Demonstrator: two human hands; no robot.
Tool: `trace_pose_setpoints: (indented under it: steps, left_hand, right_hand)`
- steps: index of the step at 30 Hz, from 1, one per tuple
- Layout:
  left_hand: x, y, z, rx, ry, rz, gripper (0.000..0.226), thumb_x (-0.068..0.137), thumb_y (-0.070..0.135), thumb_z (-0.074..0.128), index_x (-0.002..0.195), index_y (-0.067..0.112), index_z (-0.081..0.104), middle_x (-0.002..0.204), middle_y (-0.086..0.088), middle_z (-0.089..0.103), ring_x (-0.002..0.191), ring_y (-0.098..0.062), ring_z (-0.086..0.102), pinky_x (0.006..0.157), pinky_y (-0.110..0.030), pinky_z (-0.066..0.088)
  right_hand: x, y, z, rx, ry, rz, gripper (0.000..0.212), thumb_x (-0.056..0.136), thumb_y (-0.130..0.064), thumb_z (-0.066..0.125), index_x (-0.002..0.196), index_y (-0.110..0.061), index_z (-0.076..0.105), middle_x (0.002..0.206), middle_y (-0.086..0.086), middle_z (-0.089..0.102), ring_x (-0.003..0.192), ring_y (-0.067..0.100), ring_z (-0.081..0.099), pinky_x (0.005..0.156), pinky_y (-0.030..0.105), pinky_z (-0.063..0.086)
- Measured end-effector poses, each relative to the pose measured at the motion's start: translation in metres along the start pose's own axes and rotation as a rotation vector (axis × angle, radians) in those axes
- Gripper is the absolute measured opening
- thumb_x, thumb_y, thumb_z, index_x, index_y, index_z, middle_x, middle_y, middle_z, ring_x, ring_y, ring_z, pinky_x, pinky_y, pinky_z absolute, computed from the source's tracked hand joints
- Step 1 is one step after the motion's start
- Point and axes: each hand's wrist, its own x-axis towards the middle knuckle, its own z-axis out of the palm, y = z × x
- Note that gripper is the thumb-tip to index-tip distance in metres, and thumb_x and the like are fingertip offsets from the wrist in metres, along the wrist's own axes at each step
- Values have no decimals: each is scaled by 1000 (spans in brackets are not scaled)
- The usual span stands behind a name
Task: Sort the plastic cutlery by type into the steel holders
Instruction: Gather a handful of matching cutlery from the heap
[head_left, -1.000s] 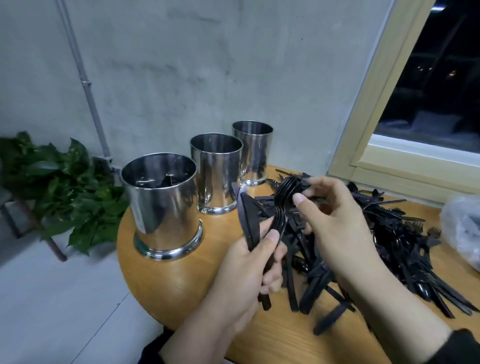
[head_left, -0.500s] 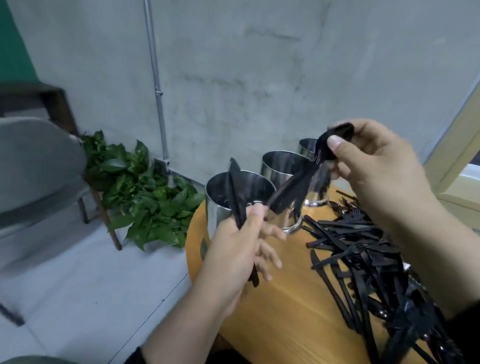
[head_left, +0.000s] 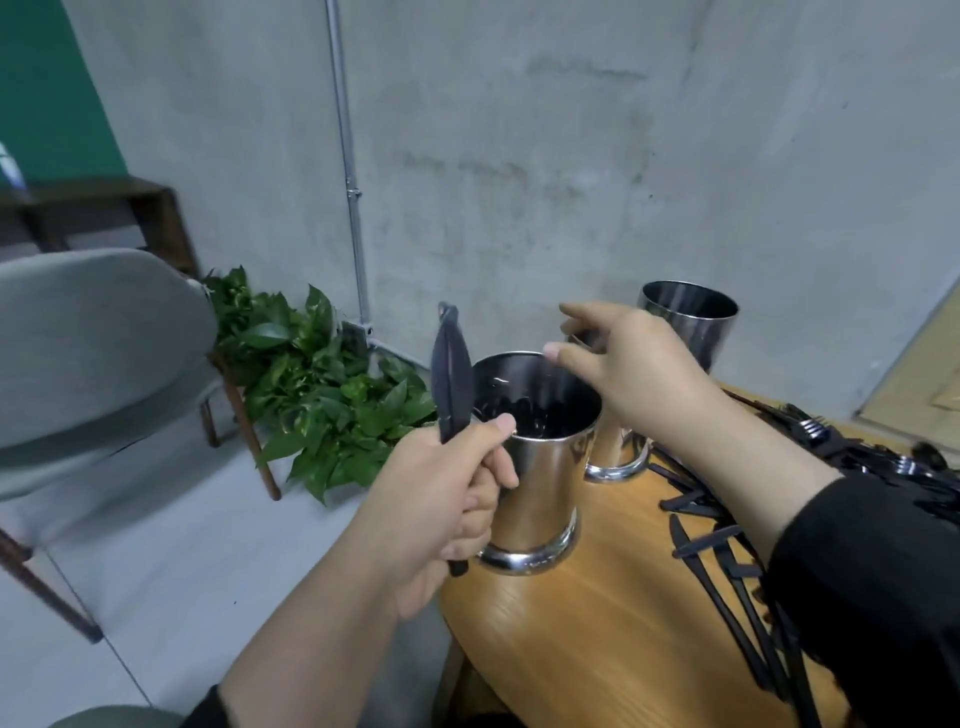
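Knives (head_left: 452, 374) upright in left grip (head_left: 441, 514), fingers curled round handles, left of nearest steel holder (head_left: 540, 467). Right grip (head_left: 628, 374) spread, empty, above holder on bench (head_left: 597, 623).

Polished, mirror-bright steel on the nearest holder (head_left: 540, 467) and far holder (head_left: 685, 317). Matt black plastic on the knives (head_left: 451, 374) and the cutlery pile (head_left: 737, 551). Smooth, fine-grained wood tabletop (head_left: 597, 623). Rough grey concrete wall (head_left: 519, 156). Grey cloth chair back (head_left: 93, 332).

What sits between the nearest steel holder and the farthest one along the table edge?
In the head view, a middle steel holder stands between the nearest holder and the farthest holder, mostly hidden behind the right hand.
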Motion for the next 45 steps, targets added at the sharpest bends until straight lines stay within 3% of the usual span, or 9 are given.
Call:
trace_pose_setpoints:
  steps: [6,11,16,21,27,31,36,41,45]
  left_hand:
    - [19,12,51,225,-353,-101,39,103,30,54,71,10,64,47,-2,31,31,-10,24,38,-19,17]
    - [44,22,113,357,-400,-25,22,100,36,61,95,15,67,57,-2,49,41,-12,43,40,-26,37]
    - [70,31,150,524,-47,394,54,99,39,62,148,45,41,139,24,54,123,4,54,104,-27,46]
    - [86,26,161,487,19,527,29,103,24,55,128,38,62,124,24,63,112,15,55,86,6,39]
    - [97,1,167,530,23,453,30,102,16,51,112,38,68,104,24,68,102,15,59,81,-2,47]
    - [98,-28,163,568,27,372,28,102,18,51,106,41,66,94,19,70,91,7,64,74,-13,54]
    - [75,-96,155,900,-90,151,31,103,42,51,134,48,53,137,25,54,120,7,52,100,-26,50]
    - [53,-145,159,1319,-190,90,73,98,69,36,160,48,3,169,17,-8,157,-15,-4,124,-39,2]
    - [60,-156,169,1421,-166,254,66,105,58,31,163,34,10,173,-1,5,157,-22,10,126,-40,6]
  right_hand:
    - [-42,16,-42,874,-294,0,40,90,-39,69,122,-16,68,80,5,62,67,20,51,60,32,43]
    - [-48,50,-82,857,-93,99,15,90,-23,67,90,-8,69,70,11,60,56,17,47,53,25,40]
    - [-7,90,-138,836,467,156,17,99,-14,61,82,-13,60,54,-6,55,51,11,49,57,25,45]
    - [59,143,-141,510,651,210,13,100,-22,58,93,-12,64,80,7,71,59,14,57,63,35,53]
    - [120,190,-115,321,503,326,20,97,-30,60,103,-13,66,87,6,70,66,18,64,72,40,57]
    - [98,208,-102,108,238,482,79,91,-51,67,152,-12,37,146,12,53,129,29,54,105,48,47]
    - [-28,204,-80,-1,138,370,46,94,-50,62,130,-22,63,118,-7,68,97,9,64,95,39,52]
    - [-163,177,-42,-137,-138,249,47,90,-58,55,122,-27,68,110,-14,63,106,7,57,96,31,48]
    - [-203,163,-8,-362,-229,233,63,85,-70,43,124,-26,65,105,-9,57,101,17,53,87,39,48]
